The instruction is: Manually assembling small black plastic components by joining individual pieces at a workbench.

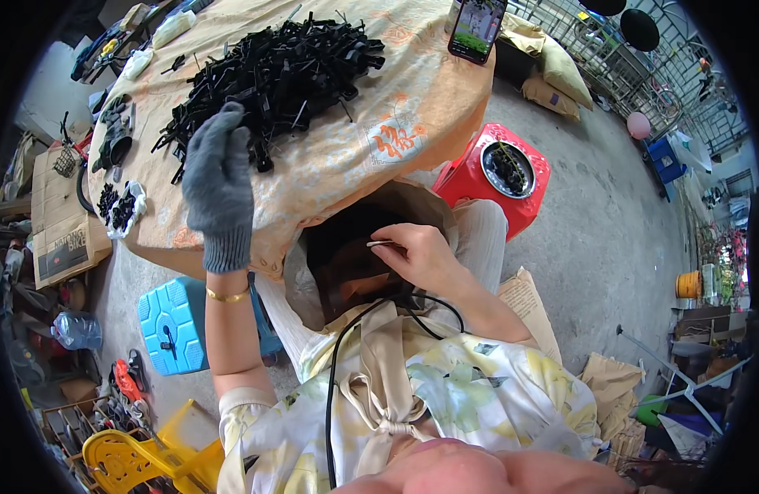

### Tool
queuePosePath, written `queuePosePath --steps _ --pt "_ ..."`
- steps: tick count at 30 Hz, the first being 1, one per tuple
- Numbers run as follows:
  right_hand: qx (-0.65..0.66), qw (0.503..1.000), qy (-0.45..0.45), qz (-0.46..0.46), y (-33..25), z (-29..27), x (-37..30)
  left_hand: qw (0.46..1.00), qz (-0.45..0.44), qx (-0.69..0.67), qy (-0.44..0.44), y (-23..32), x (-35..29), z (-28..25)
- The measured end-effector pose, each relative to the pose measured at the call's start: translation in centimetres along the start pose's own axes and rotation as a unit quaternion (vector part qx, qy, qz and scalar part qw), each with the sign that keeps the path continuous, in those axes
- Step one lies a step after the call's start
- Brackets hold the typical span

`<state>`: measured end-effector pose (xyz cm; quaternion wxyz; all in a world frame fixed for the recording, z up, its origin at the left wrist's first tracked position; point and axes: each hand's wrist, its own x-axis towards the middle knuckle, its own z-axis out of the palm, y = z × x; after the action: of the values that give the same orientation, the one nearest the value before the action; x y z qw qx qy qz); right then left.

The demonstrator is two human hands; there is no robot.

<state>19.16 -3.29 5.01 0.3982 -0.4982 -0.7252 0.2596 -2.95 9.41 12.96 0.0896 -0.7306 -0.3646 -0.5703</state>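
My bare right hand (420,257) pinching a slim white stick (379,243), its tip jutting left from the pinch, long axis roughly crosswise, my gloved left hand (220,174) loosely extended beside piled black plastic parts (284,74), its hold unclear

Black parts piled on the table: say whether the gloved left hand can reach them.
Most likely yes: in view, the gloved left hand overlaps the near edge of the black parts, with nothing visible between.
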Motion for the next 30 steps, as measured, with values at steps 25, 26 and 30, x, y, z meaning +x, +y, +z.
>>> queuePosePath --steps 25,26,30 --pt "0.284 0.955 -0.082 -0.025 -0.9 -0.8 1.9 0.504 -0.511 -0.638 -0.280 6.7 -10.2 -1.3" --pt "0.279 0.954 -0.092 -0.053 -0.7 -0.8 2.2 0.476 -0.507 -0.659 -0.287 6.6 -9.8 -1.5" --pt "0.260 0.954 -0.132 -0.074 -0.5 -0.5 3.2 0.486 -0.523 -0.639 -0.287 6.3 -10.3 -1.4"
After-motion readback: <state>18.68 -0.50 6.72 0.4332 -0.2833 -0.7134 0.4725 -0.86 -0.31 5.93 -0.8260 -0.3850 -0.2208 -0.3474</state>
